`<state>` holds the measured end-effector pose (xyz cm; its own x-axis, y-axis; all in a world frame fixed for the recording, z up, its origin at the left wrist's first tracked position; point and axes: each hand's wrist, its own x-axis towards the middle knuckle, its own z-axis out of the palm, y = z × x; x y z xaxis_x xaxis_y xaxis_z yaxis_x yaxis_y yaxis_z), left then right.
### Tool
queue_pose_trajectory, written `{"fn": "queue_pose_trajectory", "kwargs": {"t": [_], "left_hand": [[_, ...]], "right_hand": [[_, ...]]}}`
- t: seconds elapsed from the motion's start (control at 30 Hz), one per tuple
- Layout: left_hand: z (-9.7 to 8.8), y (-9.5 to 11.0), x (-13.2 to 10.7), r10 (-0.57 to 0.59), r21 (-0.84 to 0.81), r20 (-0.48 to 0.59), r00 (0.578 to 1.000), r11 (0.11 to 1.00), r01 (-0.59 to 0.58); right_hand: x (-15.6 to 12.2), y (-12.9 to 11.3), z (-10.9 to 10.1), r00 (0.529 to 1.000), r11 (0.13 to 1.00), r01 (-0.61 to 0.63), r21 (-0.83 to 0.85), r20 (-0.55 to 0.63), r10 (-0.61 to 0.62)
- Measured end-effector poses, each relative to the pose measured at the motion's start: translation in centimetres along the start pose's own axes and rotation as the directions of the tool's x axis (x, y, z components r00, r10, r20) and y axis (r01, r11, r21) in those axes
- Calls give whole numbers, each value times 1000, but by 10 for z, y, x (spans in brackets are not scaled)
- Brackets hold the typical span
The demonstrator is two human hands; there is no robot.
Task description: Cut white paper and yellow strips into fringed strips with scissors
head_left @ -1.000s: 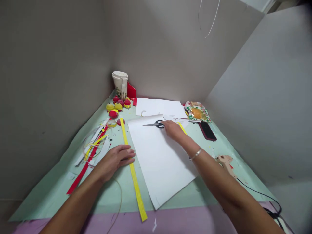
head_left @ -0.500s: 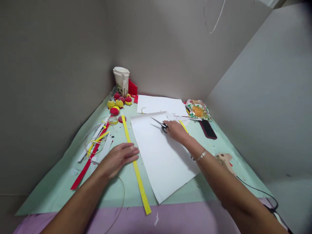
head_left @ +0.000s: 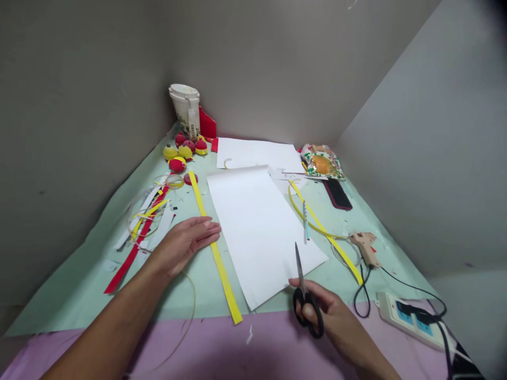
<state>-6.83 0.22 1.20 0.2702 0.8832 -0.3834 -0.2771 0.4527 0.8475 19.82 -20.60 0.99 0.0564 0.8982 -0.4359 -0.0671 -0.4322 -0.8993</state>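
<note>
nearby, glue gun (head_left: 365, 246), pencil (head_left: 305, 221); right hand (head_left: 330, 311) grips scissors (head_left: 304, 298).

The right hand (head_left: 336, 316) has drawn back from the far end of the large white paper sheet (head_left: 257, 227) to its near corner, carrying the black-handled scissors (head_left: 304, 295), blades now pointing away.

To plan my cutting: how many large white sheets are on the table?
2. The near sheet lies in the middle, by the scissors; the far sheet lies behind it. More may hide underneath.
</note>
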Motion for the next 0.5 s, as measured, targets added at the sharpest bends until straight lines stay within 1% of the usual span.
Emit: {"fn": "queue_pose_trajectory", "kwargs": {"t": [0.07, 0.13, 0.2, 0.27, 0.37, 0.5], "left_hand": [[0, -1, 0, 4, 6, 6, 1000, 1000, -4], [0, -1, 0, 2, 8, 11, 1000, 1000, -2], [-1, -1, -1, -2, 8, 16, 1000, 1000, 2], [-1, 0, -2, -6, 8, 21, 1000, 1000, 6], [-1, 0, -3, -13, 11, 21, 1000, 1000, 13], [-1, 1, -3, -23, 3, 27, 999, 1000, 23]], "right_hand": [[-3, -2, 5, 998, 995, -43, -85, -43, 39], [-4, -7, 9, 998, 981, -36, -189, -53, 26], [-4, -13, 12, 999, 969, -15, -248, -40, 5], [-2, -16, 14, 999, 973, -31, -227, -20, 27], [4, -17, 19, 996, 988, -86, -130, 20, 90], [15, -15, 31, 995, 995, -100, -12, -10, 100]]}}
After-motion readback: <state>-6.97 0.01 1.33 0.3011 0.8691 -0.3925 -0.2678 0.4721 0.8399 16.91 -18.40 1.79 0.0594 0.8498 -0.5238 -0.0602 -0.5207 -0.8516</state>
